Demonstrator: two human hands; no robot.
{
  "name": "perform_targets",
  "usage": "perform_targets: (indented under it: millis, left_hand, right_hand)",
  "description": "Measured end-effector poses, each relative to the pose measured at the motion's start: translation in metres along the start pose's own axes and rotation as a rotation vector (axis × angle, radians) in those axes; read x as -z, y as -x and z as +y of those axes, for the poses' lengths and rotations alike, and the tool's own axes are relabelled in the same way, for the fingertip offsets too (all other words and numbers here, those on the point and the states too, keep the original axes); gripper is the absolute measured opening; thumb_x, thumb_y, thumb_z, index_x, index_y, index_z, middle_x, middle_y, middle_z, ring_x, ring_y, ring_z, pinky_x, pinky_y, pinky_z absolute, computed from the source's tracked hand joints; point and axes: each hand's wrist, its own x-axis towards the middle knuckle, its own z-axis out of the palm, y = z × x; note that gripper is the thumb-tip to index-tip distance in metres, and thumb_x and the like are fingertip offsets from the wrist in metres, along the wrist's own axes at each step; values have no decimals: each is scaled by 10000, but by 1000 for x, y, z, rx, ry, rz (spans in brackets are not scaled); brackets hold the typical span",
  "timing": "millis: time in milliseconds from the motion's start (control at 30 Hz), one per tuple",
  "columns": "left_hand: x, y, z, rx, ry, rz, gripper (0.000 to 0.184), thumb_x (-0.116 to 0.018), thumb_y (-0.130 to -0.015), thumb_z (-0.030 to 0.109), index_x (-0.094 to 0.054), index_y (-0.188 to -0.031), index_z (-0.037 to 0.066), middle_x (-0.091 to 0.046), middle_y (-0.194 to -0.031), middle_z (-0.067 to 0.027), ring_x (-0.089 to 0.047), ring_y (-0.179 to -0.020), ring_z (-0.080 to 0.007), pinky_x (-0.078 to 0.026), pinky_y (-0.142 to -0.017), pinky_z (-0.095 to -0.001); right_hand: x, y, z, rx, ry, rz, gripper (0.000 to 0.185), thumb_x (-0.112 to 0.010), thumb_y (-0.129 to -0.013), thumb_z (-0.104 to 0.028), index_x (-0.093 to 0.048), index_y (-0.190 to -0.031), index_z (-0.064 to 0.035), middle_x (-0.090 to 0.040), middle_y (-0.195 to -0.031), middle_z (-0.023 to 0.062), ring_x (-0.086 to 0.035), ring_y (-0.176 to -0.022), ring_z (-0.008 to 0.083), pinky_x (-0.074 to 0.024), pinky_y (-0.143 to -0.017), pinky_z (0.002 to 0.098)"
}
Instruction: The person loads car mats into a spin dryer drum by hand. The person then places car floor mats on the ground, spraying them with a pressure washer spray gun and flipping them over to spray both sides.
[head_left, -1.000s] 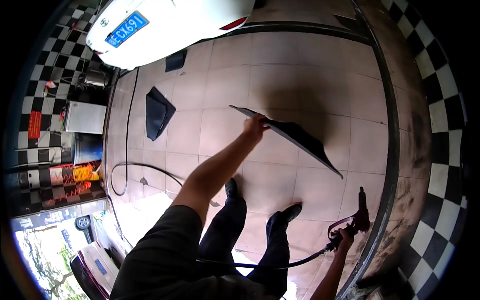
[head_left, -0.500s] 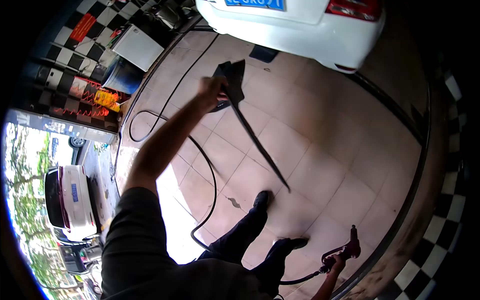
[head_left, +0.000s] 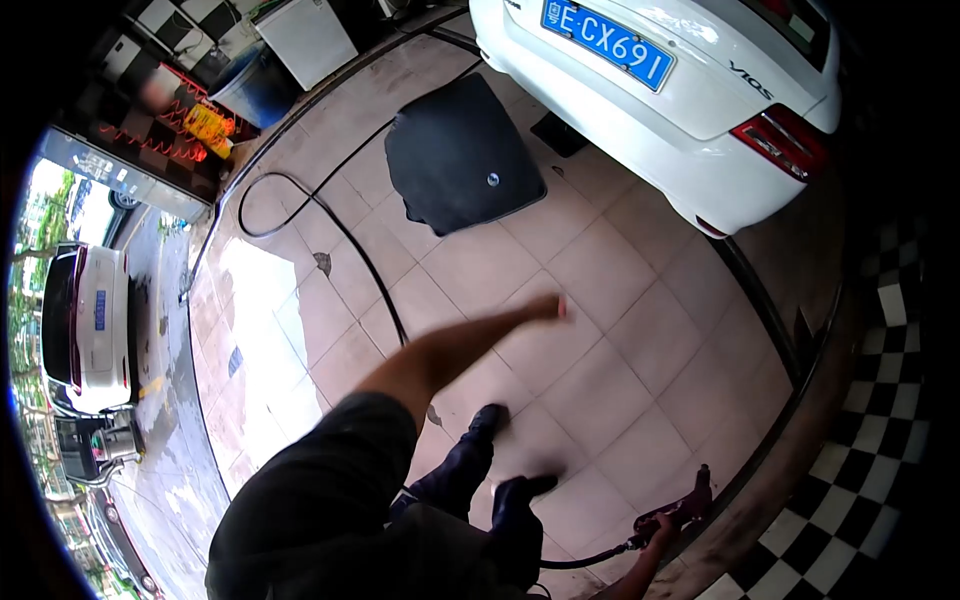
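My left hand (head_left: 546, 308) is stretched out over the floor tiles in front of my feet. Motion smears its fingers, so whether they are open or closed cannot be told; no held thing shows. Beyond it a black car mat (head_left: 460, 150) lies flat on the floor, apart from the hand, with a small round light mark near one edge. At the lower right my right hand (head_left: 655, 535) is closed around the grip of a dark spray gun (head_left: 685, 510). From the gun a black hose (head_left: 590, 560) runs back towards my legs.
A white car (head_left: 620, 110) stands beyond the mat, its rear towards me. The black hose (head_left: 355, 250) loops over the tiles on the left. At the upper left are a blue barrel (head_left: 255, 88) and a white cabinet (head_left: 308, 42). A checkered wall (head_left: 850, 480) borders the right.
The mat has left my left hand and now lies flat on the tiles behind the car. My left hand has come back towards me. My right hand still holds the spray gun.
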Motion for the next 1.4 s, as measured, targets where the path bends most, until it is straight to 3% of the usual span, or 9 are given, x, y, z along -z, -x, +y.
perform_targets:
  millis: [200, 400, 533, 733, 900, 1067, 1200, 1300, 1400]
  left_hand:
    - [-165, 151, 155, 304, 544, -708, 585, -588, -680, 629, -607, -752, 49, -595, -768, -104, -537, -712, -204, -439, -616, -353]
    - [-35, 139, 320, 496, 1318, -424, 632, -650, -707, 503, -489, -1032, -14, -546, -1012, -145, -581, -881, -240, -499, -700, -342]
    - [11, 119, 276, 822, 1425, -83, 333, -607, -794, 375, -513, -861, 63, -391, -606, 10, -344, -431, -86, -287, -359, -227]
    - [98, 124, 134, 916, 1426, 150, 390, -526, -827, 469, -458, -769, 89, -372, -544, 38, -340, -407, -76, -267, -342, -231]
    - [157, 152, 26, 989, 1852, 332, 342, -485, -854, 457, -431, -675, 170, -318, -500, 80, -308, -356, -49, -236, -314, -193]
    - [170, 186, -37, 1022, 1956, 529, 365, -359, -884, 474, -382, -617, 226, -278, -450, 79, -295, -315, -81, -187, -283, -221]
    - [152, 198, -67, 1156, 1892, 761, 276, -331, -884, 416, -525, -825, 230, -357, -499, 72, -387, -387, -97, -260, -308, -236]
    - [148, 190, -71, 1210, 2018, 897, 283, -309, -892, 390, -530, -976, 233, -368, -529, 62, -408, -421, -92, -293, -329, -233]
    - [111, 190, -75, 1416, 1641, 986, 301, -278, -904, 415, -499, -887, 213, -356, -565, 68, -383, -433, -91, -309, -350, -222]
  right_hand:
    - [-87, -3, -75, 9, -70, -149, 143, -559, -667, -28, -421, -705, -27, -440, -493, 54, -446, -355, 184, -395, -343, 312]
    - [-235, -2, -102, -26, 165, -483, 210, -585, -727, -89, -411, -828, -29, -440, -571, 34, -428, -393, 130, -366, -349, 267]
    - [-334, 14, -116, 411, 353, -766, 261, -633, -734, -214, -481, -846, -33, -484, -607, 16, -456, -472, 109, -374, -436, 252]
    - [-396, -14, -188, 508, 958, -1241, 539, -605, -819, -275, -400, -1248, -21, -555, -778, 35, -512, -646, 84, -435, -562, 224]
    - [-269, -146, -259, 396, 1445, -636, 326, -558, -819, -309, -476, -640, -50, -493, -536, 76, -502, -465, 156, -408, -410, 277]
    - [-116, -124, -260, -434, 1295, -105, 136, -560, -794, -179, -513, -858, -68, -492, -549, 102, -511, -410, 224, -472, -380, 381]
    - [-214, -166, -234, -415, 1552, -788, 380, -511, -818, -273, -487, -498, -69, -444, -416, 65, -462, -353, 170, -332, -338, 279]
    - [-420, -255, -186, 305, 2105, -983, 312, -529, -780, -306, -539, -615, -42, -545, -540, 90, -548, -515, 219, -456, -548, 350]
    - [-664, -330, -121, 324, 1806, -826, 219, -486, -852, -213, -564, -730, -49, -540, -651, 67, -517, -591, 176, -447, -565, 307]
